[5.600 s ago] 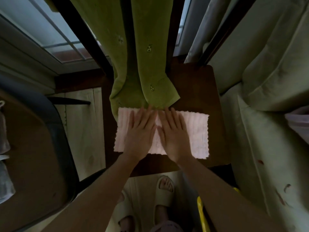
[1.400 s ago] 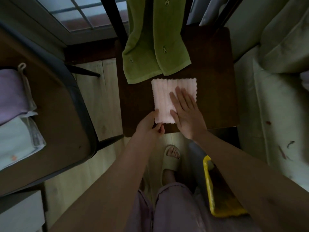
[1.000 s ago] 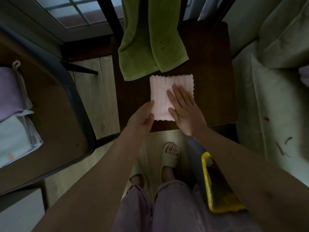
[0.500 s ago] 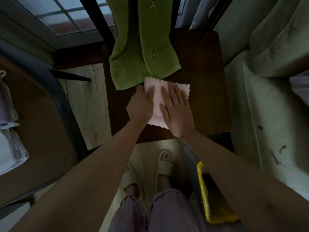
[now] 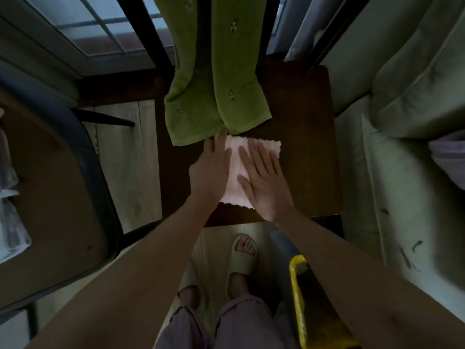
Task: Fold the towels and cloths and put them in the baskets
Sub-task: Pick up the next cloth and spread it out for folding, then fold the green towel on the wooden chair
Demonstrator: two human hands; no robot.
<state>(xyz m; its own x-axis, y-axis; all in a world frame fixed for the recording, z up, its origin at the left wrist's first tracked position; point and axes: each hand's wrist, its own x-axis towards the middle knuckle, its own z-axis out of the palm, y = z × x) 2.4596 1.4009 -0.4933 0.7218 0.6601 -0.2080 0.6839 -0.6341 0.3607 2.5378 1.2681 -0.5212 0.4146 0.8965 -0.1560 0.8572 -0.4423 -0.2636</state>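
Dark wooden table [image 5: 307,152] fills the centre, between a pale sofa [image 5: 407,172] on one side and a brown chair [image 5: 50,197] on the other. A green towel [image 5: 216,96] hangs down from above, its lower edge lying on the table top and just touching the far edge of the pink cloth [image 5: 235,172].

Pink cloth: folded to a small rectangle, flat on the table near its front edge. Yellow basket [image 5: 297,298] sits on the floor below the table edge, near the right forearm — only part of its rim shows.

Right hand [image 5: 264,180]: flat, fingers spread, palm pressing the cloth's right half. Left hand [image 5: 210,170]: lies along the cloth's left edge, fingers extended toward the far corner; whether a fold is pinched underneath, cannot tell.

Judgement: the fold looks close to finished, transfer to the basket not yet done.

Risks:
- The far corner sits against the green towel — lifting could snag the hem and drag it.
- One-handed lift without pinching all layers — fold likely springs open.
- Basket partly under the table; a blind drop could miss the rim.
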